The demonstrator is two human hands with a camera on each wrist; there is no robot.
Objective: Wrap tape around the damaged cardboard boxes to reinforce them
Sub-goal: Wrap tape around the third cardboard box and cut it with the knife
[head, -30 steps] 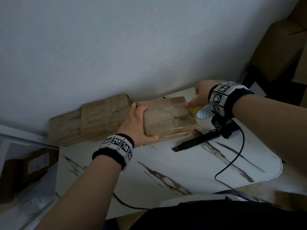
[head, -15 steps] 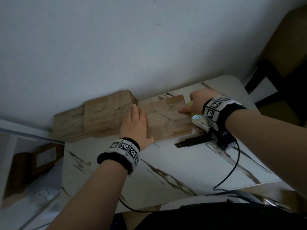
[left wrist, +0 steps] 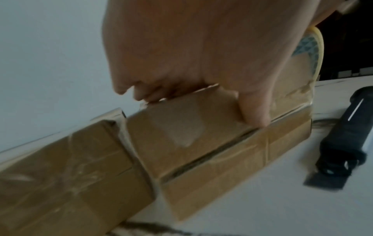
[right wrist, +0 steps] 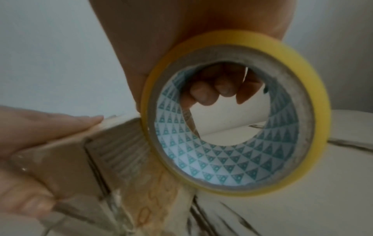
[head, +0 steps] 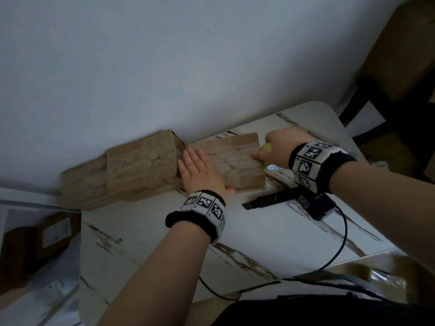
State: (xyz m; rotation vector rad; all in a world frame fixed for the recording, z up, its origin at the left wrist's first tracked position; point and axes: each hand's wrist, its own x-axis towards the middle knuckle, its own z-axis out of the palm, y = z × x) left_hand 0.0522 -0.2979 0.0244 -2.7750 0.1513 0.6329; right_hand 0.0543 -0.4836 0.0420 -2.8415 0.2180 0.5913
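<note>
Marble-patterned white table point(head: 164, 250) is carrying everything, its far edge lying against a pale wall point(head: 164, 67). Black cable point(head: 339, 250) is trailing over the near right edge. Black utility knife point(head: 266, 201) is lying just in front of the small cardboard box point(head: 231, 170), apart from it. Left hand point(head: 200, 171) is lying flat on top of that box at its left end, fingers straight and together, thumb reaching down to the front edge in the left wrist view. Right hand point(head: 280, 147) is gripping a yellow tape roll point(right wrist: 240, 127) at the box's right end, fingers curling through the core, thumb tip touching the box top. Clear tape point(right wrist: 153, 188) is running from the roll onto the box's right end face. Glossy tape strips are already crossing the box's front face. Larger cardboard box point(head: 141, 165) is standing just left of the small one, close beside it, against the wall toward the far left corner. Another brown box point(head: 77, 187) is sitting further left; details are blurred.
</note>
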